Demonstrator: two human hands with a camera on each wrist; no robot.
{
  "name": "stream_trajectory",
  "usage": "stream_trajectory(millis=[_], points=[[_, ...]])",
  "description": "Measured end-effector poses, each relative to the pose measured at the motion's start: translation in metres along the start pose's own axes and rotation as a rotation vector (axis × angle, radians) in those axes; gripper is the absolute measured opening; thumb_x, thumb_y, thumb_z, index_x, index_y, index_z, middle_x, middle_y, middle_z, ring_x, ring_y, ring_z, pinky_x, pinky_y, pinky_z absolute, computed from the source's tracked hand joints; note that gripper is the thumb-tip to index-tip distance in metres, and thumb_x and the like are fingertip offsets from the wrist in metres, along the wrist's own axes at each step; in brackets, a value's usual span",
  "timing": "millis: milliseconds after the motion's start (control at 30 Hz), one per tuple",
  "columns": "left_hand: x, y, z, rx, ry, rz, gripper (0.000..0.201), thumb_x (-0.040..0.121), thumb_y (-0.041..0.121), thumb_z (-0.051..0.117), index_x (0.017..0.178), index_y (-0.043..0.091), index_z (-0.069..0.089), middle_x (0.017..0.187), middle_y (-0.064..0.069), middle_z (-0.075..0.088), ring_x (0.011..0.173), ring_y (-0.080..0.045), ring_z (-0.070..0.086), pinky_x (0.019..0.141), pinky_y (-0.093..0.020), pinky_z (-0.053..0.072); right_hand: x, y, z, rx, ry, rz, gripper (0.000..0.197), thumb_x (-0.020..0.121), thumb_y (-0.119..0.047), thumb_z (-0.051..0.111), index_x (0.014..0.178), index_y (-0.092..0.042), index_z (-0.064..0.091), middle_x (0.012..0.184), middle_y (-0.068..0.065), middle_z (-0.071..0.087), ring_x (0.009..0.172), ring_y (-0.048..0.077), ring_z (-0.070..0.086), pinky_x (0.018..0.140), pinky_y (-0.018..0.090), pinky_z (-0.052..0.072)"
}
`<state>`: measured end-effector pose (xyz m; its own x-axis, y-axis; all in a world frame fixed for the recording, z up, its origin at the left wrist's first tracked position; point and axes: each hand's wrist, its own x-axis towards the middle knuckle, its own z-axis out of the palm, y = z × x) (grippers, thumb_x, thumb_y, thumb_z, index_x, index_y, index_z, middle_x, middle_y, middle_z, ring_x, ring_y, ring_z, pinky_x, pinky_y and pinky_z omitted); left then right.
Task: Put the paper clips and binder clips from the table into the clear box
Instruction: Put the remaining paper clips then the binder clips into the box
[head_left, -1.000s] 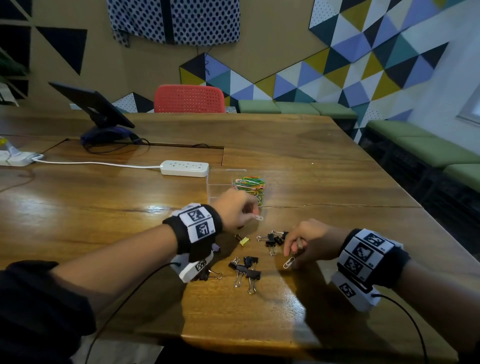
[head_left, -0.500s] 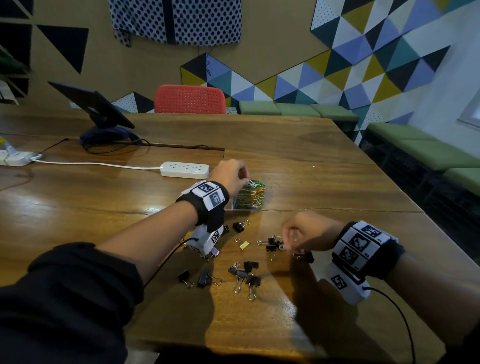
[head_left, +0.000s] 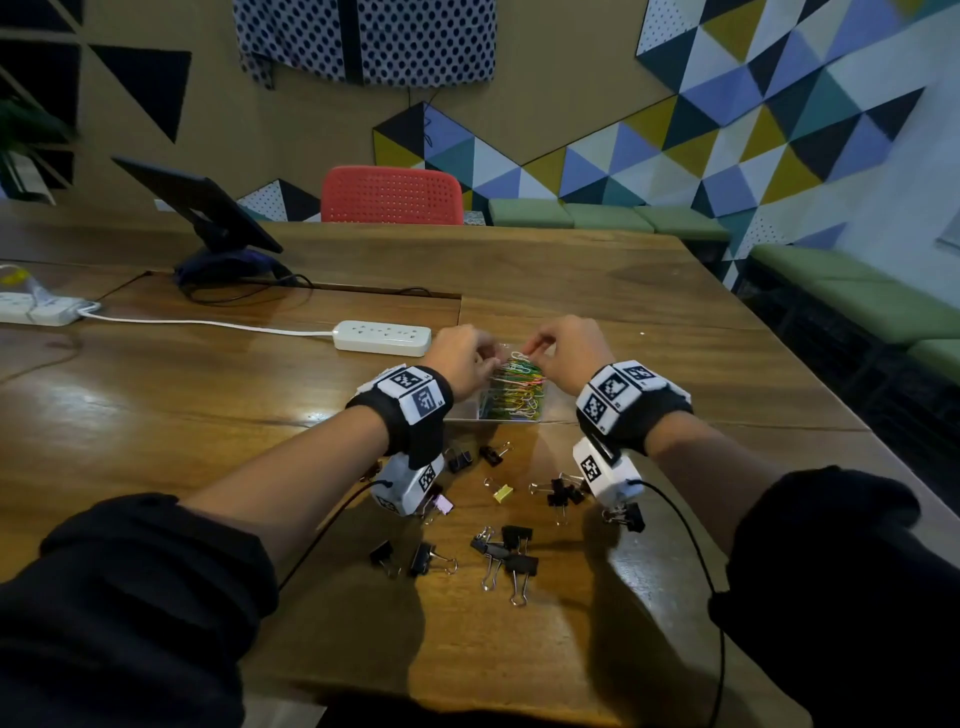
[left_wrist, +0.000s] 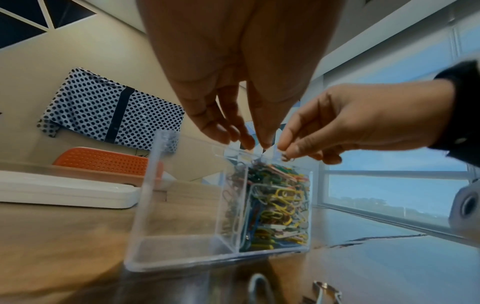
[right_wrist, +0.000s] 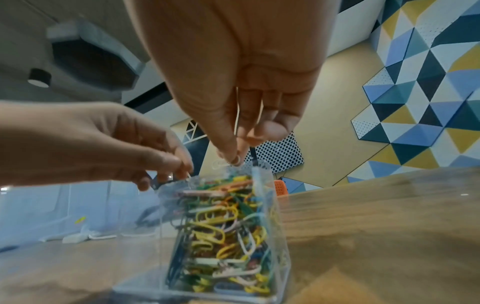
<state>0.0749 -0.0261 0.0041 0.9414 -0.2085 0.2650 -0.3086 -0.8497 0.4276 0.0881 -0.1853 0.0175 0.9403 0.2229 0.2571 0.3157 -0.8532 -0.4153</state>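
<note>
The clear box (head_left: 464, 414) stands mid-table with two compartments. Its right compartment is full of coloured paper clips (head_left: 514, 389); in the left wrist view the box's (left_wrist: 182, 261) left compartment is bare. Both hands hover just above its open top. My left hand (head_left: 491, 356) points its fingers down, and a white paper clip tip (right_wrist: 188, 174) shows between them. A silver paper clip (right_wrist: 236, 161) is pinched between the thumb and finger of my right hand (head_left: 530, 347). Several black binder clips (head_left: 506, 553), a yellow one (head_left: 501, 492) and a pink one (head_left: 441, 504) lie nearer me.
A white power strip (head_left: 382, 338) lies just left of the box, its cord running left. A tablet on a stand (head_left: 208, 213) and a red chair (head_left: 392, 195) are at the far side. The table's right edge (head_left: 810, 364) borders green benches (head_left: 852, 296).
My right hand has lifted from the binder clips near the table's front and moved forward over the box with a paper clip. My left hand came up to the box earlier and stays there.
</note>
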Motion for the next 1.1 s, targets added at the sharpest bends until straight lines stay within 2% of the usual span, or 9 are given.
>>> stream_trajectory(millis=[133,233,400,533,600,700,833,967,1100], points=[[-0.012,-0.011,-0.016,-0.067,-0.008,0.002,0.012,0.091,0.019,0.055,0.096,0.012,0.063,0.095,-0.002,0.062,0.082,-0.01,0.052,0.071,-0.022,0.039,0.0,-0.001,0.012,-0.08,-0.061,-0.041,0.017,0.09,-0.014,0.054,0.097,-0.018,0.069,0.106,0.001,0.068,0.084,0.01,0.059,0.074,0.021,0.044],[-0.026,-0.023,-0.027,-0.102,-0.121,-0.004,0.004,0.088,0.018,0.058,0.092,0.018,0.06,0.089,0.005,0.057,0.085,-0.01,0.053,0.073,-0.021,0.041,-0.005,0.002,0.016,-0.093,-0.075,-0.085,0.019,0.092,-0.017,0.052,0.103,-0.018,0.067,0.129,0.005,0.054,0.094,0.018,0.06,0.081,0.025,0.047],[-0.058,-0.036,-0.022,0.051,-0.496,-0.054,0.024,0.084,0.024,0.063,0.107,0.021,0.056,0.093,0.011,0.052,0.093,-0.011,0.053,0.08,-0.023,0.04,-0.026,0.003,0.016,-0.067,-0.043,-0.208,0.017,0.087,-0.012,0.054,0.099,-0.02,0.063,0.1,-0.003,0.051,0.086,0.012,0.055,0.067,0.012,0.041],[-0.077,-0.036,-0.018,0.193,-0.672,-0.043,0.043,0.083,0.031,0.064,0.123,0.023,0.05,0.112,0.003,0.053,0.098,-0.013,0.05,0.091,-0.032,0.047,-0.051,0.001,0.022,-0.158,-0.402,-0.26,0.021,0.087,-0.017,0.057,0.106,-0.025,0.062,0.104,-0.007,0.055,0.095,0.011,0.058,0.084,0.024,0.052],[-0.085,-0.038,-0.019,0.224,-0.7,-0.038,0.045,0.084,0.032,0.063,0.126,0.027,0.048,0.122,0.002,0.048,0.1,-0.013,0.047,0.095,-0.036,0.048,-0.06,-0.001,0.027,-0.265,-0.566,-0.274,0.036,0.088,-0.025,0.058,0.124,-0.031,0.054,0.11,-0.004,0.048,0.103,0.011,0.05,0.091,0.028,0.047],[-0.096,-0.035,-0.028,0.195,-0.662,-0.016,0.048,0.084,0.033,0.063,0.128,0.03,0.046,0.119,0.004,0.044,0.099,-0.01,0.044,0.095,-0.033,0.046,-0.066,-0.004,0.029,-0.325,-0.611,-0.271,0.044,0.091,-0.027,0.053,0.134,-0.033,0.044,0.117,0.001,0.046,0.106,0.016,0.05,0.093,0.032,0.047],[-0.115,-0.021,-0.038,0.2,-0.695,0.028,0.051,0.081,0.04,0.065,0.127,0.029,0.046,0.103,0.009,0.042,0.091,-0.007,0.043,0.079,-0.022,0.041,-0.066,-0.004,0.025,-0.367,-0.594,-0.216,0.042,0.092,-0.027,0.051,0.134,-0.024,0.046,0.122,0.005,0.048,0.113,0.02,0.05,0.097,0.035,0.045],[-0.135,-0.011,-0.029,0.243,-0.807,0.041,0.062,0.072,0.05,0.07,0.125,0.031,0.043,0.119,0.004,0.047,0.104,-0.014,0.05,0.09,-0.031,0.047,-0.073,-0.01,0.015,-0.32,-0.617,-0.266,0.046,0.086,-0.037,0.06,0.129,-0.024,0.05,0.115,0.003,0.055,0.106,0.018,0.053,0.093,0.037,0.047],[-0.141,-0.006,-0.018,0.228,-0.744,0.074,0.049,0.075,0.04,0.071,0.116,0.029,0.047,0.118,0.003,0.044,0.098,-0.011,0.042,0.085,-0.029,0.043,-0.094,-0.014,0.009,-0.218,-0.782,-0.252,0.062,0.071,-0.05,0.071,0.126,-0.029,0.05,0.114,-0.005,0.052,0.104,0.011,0.049,0.093,0.034,0.047]])
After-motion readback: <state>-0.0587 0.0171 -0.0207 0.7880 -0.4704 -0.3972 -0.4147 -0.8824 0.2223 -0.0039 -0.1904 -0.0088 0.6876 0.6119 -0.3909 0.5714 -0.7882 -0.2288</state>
